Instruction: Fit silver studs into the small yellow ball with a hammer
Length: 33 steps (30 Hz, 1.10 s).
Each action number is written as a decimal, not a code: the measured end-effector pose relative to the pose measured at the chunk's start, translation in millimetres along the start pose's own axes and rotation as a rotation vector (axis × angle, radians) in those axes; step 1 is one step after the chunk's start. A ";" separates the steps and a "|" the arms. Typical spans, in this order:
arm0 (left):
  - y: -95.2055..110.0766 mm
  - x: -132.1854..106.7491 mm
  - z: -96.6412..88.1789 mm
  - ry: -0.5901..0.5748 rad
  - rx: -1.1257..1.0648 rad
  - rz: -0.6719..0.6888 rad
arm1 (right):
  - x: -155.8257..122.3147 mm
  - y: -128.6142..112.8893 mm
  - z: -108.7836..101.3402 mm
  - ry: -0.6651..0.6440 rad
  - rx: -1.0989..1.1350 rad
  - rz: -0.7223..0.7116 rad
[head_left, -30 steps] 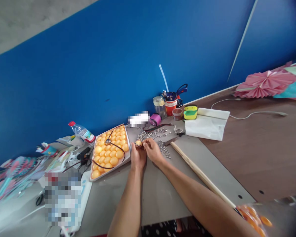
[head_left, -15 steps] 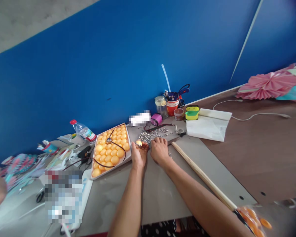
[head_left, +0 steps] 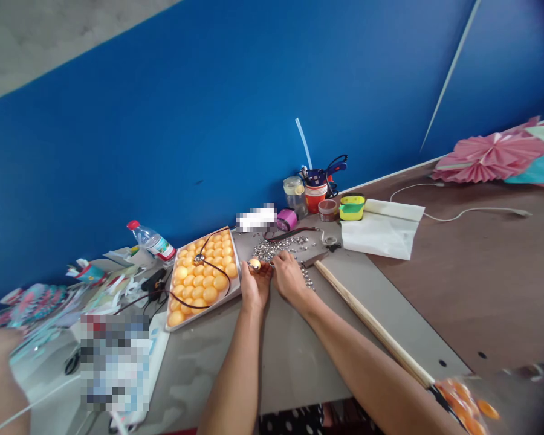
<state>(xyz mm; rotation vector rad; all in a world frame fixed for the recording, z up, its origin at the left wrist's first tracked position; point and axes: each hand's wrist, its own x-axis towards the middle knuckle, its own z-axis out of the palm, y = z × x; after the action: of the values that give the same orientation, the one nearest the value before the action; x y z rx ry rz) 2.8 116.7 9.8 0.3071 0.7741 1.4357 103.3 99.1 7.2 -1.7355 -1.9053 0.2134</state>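
Note:
My left hand (head_left: 252,284) is closed around a small orange ball (head_left: 254,263), held up just right of the tray. Beside it, my right hand (head_left: 289,275) rests on the grey board with its fingers curled in a pinch at the edge of a heap of small silver beads (head_left: 278,246); what the fingers hold is too small to make out. A white tray (head_left: 237,257) filled with several orange balls lies to the left of my left hand, with a black cord looped across it.
A long wooden stick (head_left: 372,324) runs diagonally to the right of my right arm. Cups, jars and scissors (head_left: 316,190) stand at the blue wall. White paper (head_left: 381,229), a water bottle (head_left: 152,241), a bag of orange balls (head_left: 469,402) and another person's arm (head_left: 0,380) are around.
My right hand went out to the silver beads and has come back toward the orange ball in my left hand. Another person's arm has come in at the lower left.

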 end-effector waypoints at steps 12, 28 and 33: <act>-1.5 1.1 -3.2 -0.003 0.032 -0.001 | -2.6 5.5 -3.0 -0.004 -0.145 0.132; -2.3 2.9 -5.3 -0.021 0.047 0.004 | -7.5 -2.7 -7.5 -0.053 -0.123 0.090; -2.1 1.9 -3.7 -0.018 0.060 0.010 | -4.4 -3.0 -9.4 -0.110 -0.111 0.100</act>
<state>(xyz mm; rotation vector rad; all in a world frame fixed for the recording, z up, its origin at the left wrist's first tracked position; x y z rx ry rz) 2.0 117.2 5.3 0.3694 0.8030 1.4189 105.4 92.1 15.3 -1.9315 -1.9414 0.2491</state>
